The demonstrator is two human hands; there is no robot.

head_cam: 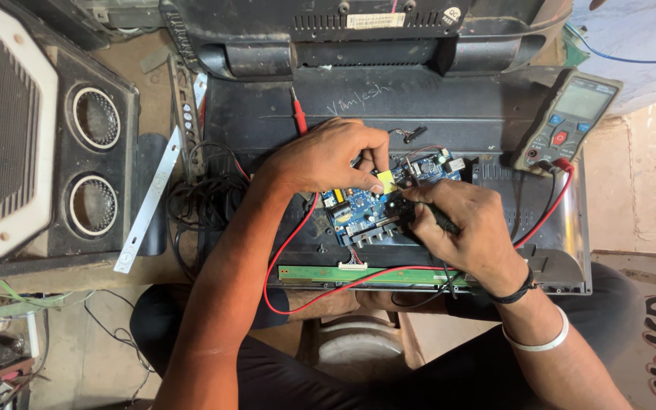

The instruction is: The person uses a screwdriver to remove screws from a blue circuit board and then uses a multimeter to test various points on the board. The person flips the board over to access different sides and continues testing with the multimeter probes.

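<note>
The person's left hand (326, 158) is resting over the middle of the black plastic back panel of a flat television (282, 114), fingers curled closed and pinching a small yellow block-shaped part (386, 181) at the upper edge of the blue printed circuit board (358, 209). The right hand (474, 228) is lying just right of that board, fingers closed around a black probe handle (436, 218) whose tip is pointing at the board beside the yellow part.

The blue board is sitting at the centre of the panel, connectors along its lower edge. A long narrow green circuit strip (320, 273) is running along the panel's near edge, with a white ribbon connector linking it upward to the blue board.

A red test lead (279, 262) is looping from under the left forearm, down across the near edge and back to the right. A red probe (298, 114) is lying on the panel above the left hand. A grey-and-green handheld multimeter (571, 120) is leaning at the panel's far right corner, red and black leads plugged into its base.

A black speaker cabinet with two round drivers (93, 175) is standing off the panel's left edge, a white perforated metal strip (149, 203) beside it.
</note>
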